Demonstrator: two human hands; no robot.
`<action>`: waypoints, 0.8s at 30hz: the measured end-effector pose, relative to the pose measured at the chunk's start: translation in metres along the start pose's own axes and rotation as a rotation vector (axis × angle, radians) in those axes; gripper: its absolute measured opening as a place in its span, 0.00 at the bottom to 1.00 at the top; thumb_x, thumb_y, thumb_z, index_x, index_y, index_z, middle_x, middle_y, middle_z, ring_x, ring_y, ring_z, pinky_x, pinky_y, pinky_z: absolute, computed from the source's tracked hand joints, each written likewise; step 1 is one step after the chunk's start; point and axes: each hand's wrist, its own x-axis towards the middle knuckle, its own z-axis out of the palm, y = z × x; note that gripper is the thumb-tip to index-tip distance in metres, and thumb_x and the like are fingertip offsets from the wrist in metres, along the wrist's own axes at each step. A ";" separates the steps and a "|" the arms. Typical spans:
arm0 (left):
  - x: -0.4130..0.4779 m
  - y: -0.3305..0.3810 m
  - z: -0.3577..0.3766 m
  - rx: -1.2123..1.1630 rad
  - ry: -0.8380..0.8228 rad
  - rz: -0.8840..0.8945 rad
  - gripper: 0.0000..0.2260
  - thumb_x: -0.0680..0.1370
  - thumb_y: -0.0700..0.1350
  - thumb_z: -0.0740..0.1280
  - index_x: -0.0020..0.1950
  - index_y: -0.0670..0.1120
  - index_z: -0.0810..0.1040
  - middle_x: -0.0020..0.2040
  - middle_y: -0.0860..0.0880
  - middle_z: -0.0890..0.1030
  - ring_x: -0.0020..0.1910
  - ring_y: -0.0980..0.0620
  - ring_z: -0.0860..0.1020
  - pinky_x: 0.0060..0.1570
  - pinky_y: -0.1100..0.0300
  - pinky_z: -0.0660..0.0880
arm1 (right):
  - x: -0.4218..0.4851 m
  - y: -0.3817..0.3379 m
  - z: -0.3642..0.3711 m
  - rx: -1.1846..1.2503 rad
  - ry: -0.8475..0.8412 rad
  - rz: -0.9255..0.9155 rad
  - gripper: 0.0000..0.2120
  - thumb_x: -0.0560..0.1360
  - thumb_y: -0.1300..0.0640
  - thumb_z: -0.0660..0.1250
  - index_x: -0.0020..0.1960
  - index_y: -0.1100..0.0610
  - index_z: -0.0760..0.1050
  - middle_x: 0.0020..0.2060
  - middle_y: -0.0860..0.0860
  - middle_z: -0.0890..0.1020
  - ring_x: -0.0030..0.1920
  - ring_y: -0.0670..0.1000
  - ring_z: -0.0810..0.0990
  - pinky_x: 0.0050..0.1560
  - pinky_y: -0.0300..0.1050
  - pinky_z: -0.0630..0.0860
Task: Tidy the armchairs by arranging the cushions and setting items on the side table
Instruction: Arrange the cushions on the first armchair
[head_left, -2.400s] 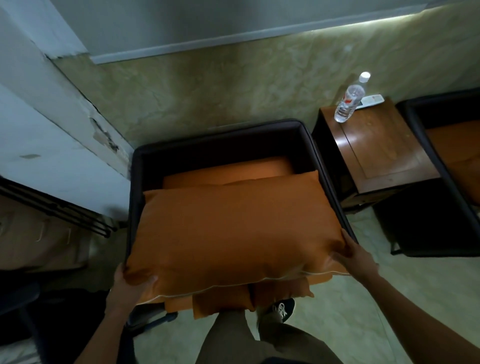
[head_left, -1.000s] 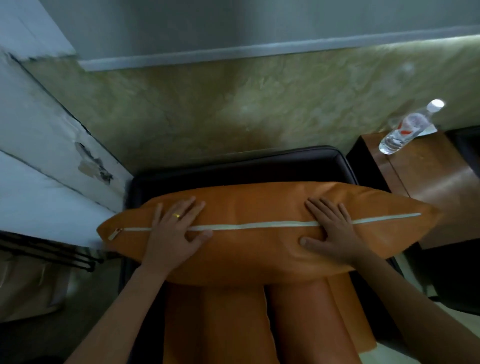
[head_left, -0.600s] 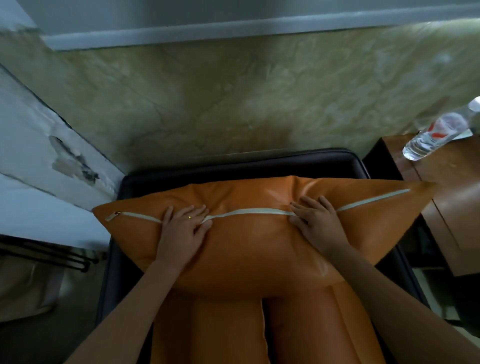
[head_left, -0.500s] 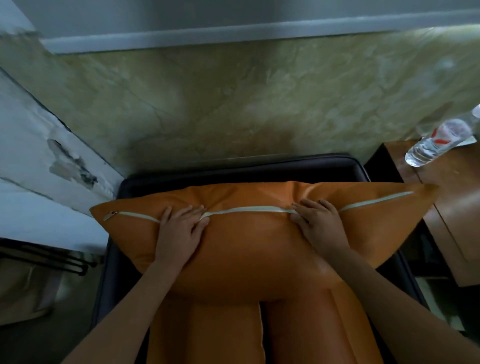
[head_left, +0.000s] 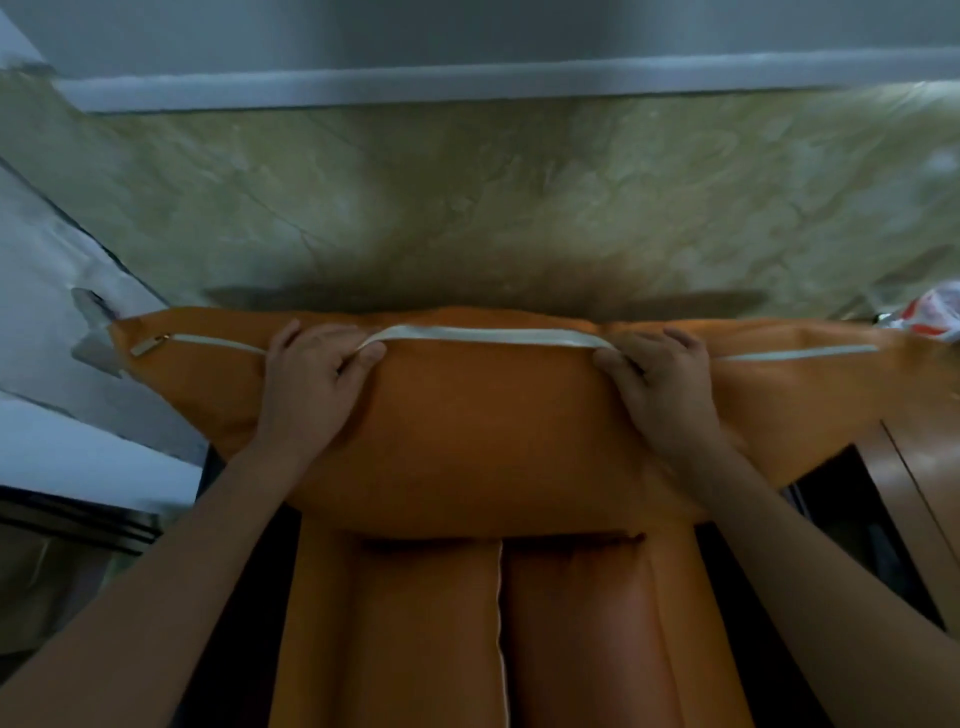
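Observation:
A large orange cushion (head_left: 493, 431) with a white zip strip along its top edge stands upright at the back of the dark armchair (head_left: 244, 597), hiding the chair's backrest. My left hand (head_left: 311, 389) grips the cushion's top edge left of centre, fingers curled over the zip. My right hand (head_left: 660, 389) grips the same edge right of centre. Below the cushion lie two more orange cushions (head_left: 431, 623) side by side on the seat.
A marbled wall (head_left: 493, 208) rises right behind the chair. The brown wooden side table (head_left: 924, 499) stands at the right, with a plastic water bottle (head_left: 935, 312) at the frame's right edge. A pale peeling wall (head_left: 62, 322) is at the left.
The cushion has risen and been pushed back toward the wall, now covering the backrest. Both hands went from lying flat on it to curling over its zipped top edge and moved further apart.

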 end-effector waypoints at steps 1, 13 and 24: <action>0.003 -0.002 0.004 -0.005 -0.054 -0.020 0.14 0.82 0.56 0.60 0.49 0.52 0.84 0.48 0.52 0.85 0.54 0.50 0.81 0.67 0.48 0.62 | 0.006 0.006 0.006 0.016 -0.049 0.029 0.17 0.80 0.44 0.61 0.53 0.52 0.84 0.49 0.48 0.86 0.54 0.50 0.82 0.68 0.59 0.65; -0.027 0.003 0.069 0.086 -0.586 -0.119 0.30 0.81 0.68 0.50 0.81 0.58 0.55 0.82 0.54 0.56 0.81 0.51 0.52 0.76 0.35 0.42 | -0.024 0.029 0.065 -0.167 -0.640 0.151 0.27 0.82 0.35 0.49 0.80 0.41 0.57 0.80 0.47 0.59 0.81 0.53 0.50 0.78 0.64 0.39; -0.041 0.058 0.142 0.251 -0.596 0.102 0.32 0.81 0.69 0.44 0.82 0.57 0.50 0.83 0.53 0.51 0.82 0.50 0.47 0.78 0.38 0.42 | -0.041 0.006 0.112 -0.247 -0.566 0.003 0.31 0.82 0.33 0.45 0.81 0.44 0.53 0.81 0.47 0.58 0.82 0.51 0.48 0.79 0.59 0.39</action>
